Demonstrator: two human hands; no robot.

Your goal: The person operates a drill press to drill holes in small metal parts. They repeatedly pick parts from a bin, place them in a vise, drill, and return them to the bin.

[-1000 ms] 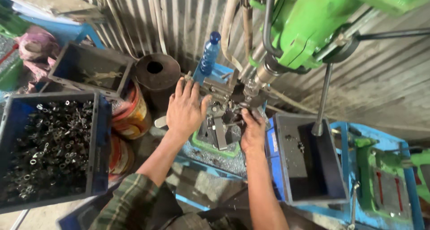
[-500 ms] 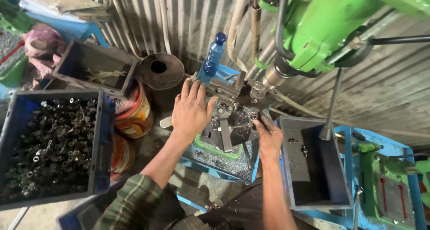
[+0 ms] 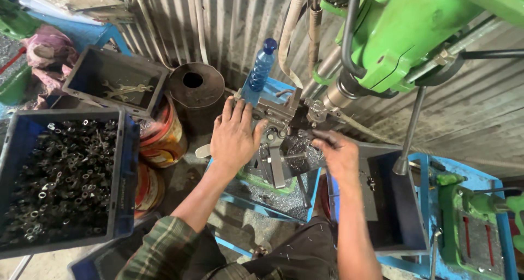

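My left hand (image 3: 233, 137) lies flat, fingers spread, on the metal vise and fixture (image 3: 278, 143) under the green drill press (image 3: 404, 34). My right hand (image 3: 337, 152) sits at the right side of the fixture, its fingertips pinched near the spindle (image 3: 327, 97) on something too small to make out. Metal shavings (image 3: 273, 195) cover the blue table around the fixture.
A dark blue crate (image 3: 123, 165) full of small metal rings stands at the left. Behind it sit a grey tray (image 3: 117, 81) with wrenches, a black cylinder (image 3: 195, 91) and a blue bottle (image 3: 261, 70). At the right is a grey bin (image 3: 398, 203), and the press lever (image 3: 410, 130).
My right hand has shifted slightly right and up along the fixture. The left hand stays flat on the vise. The view has tilted a little.
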